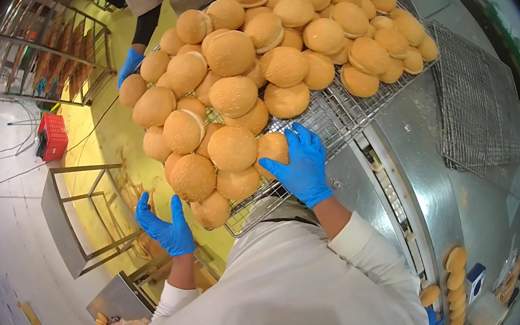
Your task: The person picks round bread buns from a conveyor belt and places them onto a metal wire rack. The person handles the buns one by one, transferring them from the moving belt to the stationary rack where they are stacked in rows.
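A large heap of golden round buns [230, 148] is piled in layers on a wire rack [339, 110] in front of me. My right hand [301, 167], in a blue glove, lies against a bun [273, 146] at the heap's near right side, its fingers spread and its thumb along the bun's lower edge. Off the near left edge of the heap, my left hand [168, 226], also gloved in blue, is raised with thumb and fingers apart and nothing in it. A gap separates it from the closest buns.
Stacked wire racks [481, 105] rest on the steel table [401, 124] at right, beside a conveyor edge [393, 192]. Another person's blue-gloved hand [130, 65] is at the heap's far left. Left are a metal frame [87, 219], a red crate [53, 137] and a rack trolley [47, 48].
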Available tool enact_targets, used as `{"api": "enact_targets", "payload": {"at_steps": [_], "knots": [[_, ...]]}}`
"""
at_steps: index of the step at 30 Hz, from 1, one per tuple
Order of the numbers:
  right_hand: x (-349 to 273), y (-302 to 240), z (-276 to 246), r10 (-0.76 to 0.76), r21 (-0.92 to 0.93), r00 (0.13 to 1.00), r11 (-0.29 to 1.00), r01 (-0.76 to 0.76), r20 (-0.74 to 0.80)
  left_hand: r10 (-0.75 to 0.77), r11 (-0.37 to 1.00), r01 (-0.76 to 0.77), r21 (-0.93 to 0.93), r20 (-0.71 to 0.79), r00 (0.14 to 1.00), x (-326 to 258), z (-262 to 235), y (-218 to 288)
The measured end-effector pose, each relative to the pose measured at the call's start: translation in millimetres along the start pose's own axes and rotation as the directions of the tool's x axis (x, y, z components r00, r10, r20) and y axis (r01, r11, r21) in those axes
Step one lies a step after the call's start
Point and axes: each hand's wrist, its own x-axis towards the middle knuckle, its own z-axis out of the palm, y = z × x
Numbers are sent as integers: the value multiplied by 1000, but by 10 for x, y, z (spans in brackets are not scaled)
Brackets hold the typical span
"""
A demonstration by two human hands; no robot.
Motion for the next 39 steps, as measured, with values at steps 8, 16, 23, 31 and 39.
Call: {"api": "enact_targets", "payload": {"at_steps": [8,16,23,31,39], "knots": [[-212,-18,-330,328,676,926,641,-364,187,-336,785,478,-393,379,862,161,389,-225],[-2098,2078,-1595,856,888,466,378,-264,-225,-253,824,360,-438,286,924,187,435,47],[-3810,2828,-1418,743,361,2,328,-873,-669,276,772,19,-635,362,890,-228,440,1798],[-2780,2324,-1838,532,401,-3,635,-660,-847,678,731,248,-636,718,-156,-2570,2361,3218],[-1825,1886,-1685,758,645,274,649,-404,-592,944,324,-305,-896,326,45,-1834,1477,2678]]}}
